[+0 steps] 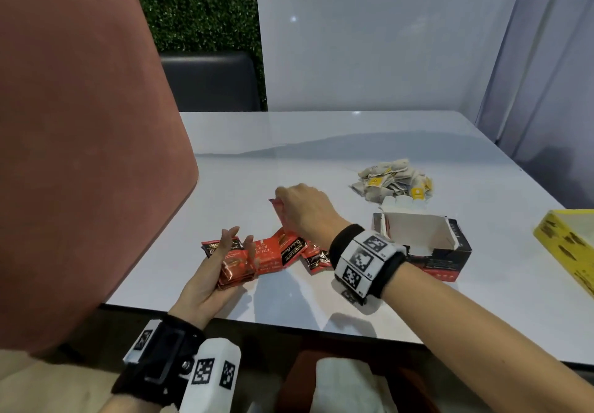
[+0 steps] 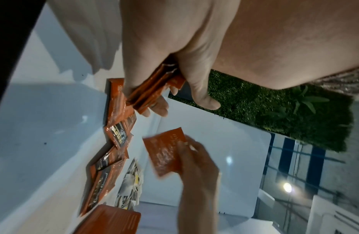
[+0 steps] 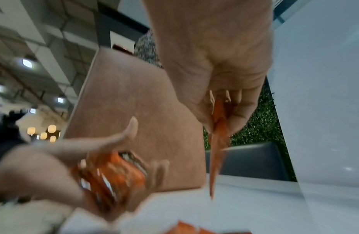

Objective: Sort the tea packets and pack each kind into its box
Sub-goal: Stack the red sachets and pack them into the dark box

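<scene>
**Red packets half gathered, nothing boxed yet**

Left hand (image 1: 214, 272), palm up at the near table edge, cradling a small stack of red packets (image 1: 237, 269), thumb and fingers curled loosely round it. Right hand (image 1: 303, 211), raised just beyond, pinching a single red packet (image 2: 166, 152) by its edge, clear of the table (image 1: 321, 155). Several loose red packets (image 1: 289, 251) lying flat between the hands, overlapping one another.

Sorting, to judge by the layout, largely done: reds all on the near side, pale paper tea bags (image 1: 393, 179) heaped well apart at the far right. Packing not begun, as far as visible: black-and-red box (image 1: 427, 245) open just right of the reds, interior showing white with nothing plainly in it; yellow box (image 1: 565, 245) at the right edge, mostly out of view, contents impossible to tell.

Left to do, by this reckoning: add the pinched packet to the stack, collect the loose reds, load them into the black-and-red box, then move the whole pale heap into the yellow one.
</scene>
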Tool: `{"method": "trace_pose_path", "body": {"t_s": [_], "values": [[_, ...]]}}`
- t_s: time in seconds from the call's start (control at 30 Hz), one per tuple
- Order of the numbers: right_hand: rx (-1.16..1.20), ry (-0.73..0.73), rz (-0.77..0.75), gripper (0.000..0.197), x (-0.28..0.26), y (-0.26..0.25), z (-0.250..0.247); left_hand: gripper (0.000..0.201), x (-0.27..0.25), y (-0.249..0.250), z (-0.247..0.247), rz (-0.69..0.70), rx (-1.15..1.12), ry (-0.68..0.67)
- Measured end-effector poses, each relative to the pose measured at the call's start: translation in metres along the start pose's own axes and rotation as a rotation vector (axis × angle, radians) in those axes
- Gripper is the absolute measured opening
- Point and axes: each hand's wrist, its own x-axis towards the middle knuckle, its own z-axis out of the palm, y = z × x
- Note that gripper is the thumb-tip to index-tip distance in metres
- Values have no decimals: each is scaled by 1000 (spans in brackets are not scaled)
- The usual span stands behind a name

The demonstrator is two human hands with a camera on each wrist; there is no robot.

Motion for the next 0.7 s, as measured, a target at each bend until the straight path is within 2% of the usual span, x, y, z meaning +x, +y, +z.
{"method": "trace_pose_path", "body": {"t_s": [0.1,0.2,0.33,0.47,0.57,0.63,0.7], "values": [[264,-12,-21,27,-2,-3,-18,107,0,-8,11,60,154,-29],[277,-107,-76,33,-6,-17,-22,106,-4,-21,29,57,281,-63],[224,-172,-27,31,-7,-32,-13,88,-5,-30,43,-3,193,-46],[292,-255,78,47,-9,-38,-11,89,-7,-25,48,-49,107,-60],[443,-291,112,48,-12,-37,-11,87,-10,-21,47,-113,42,-87],[478,-299,17,42,-14,-31,-19,88,-12,-17,47,-144,19,-113],[417,-358,-112,41,-15,-22,-30,97,-12,-15,45,-191,-21,-145]]}}
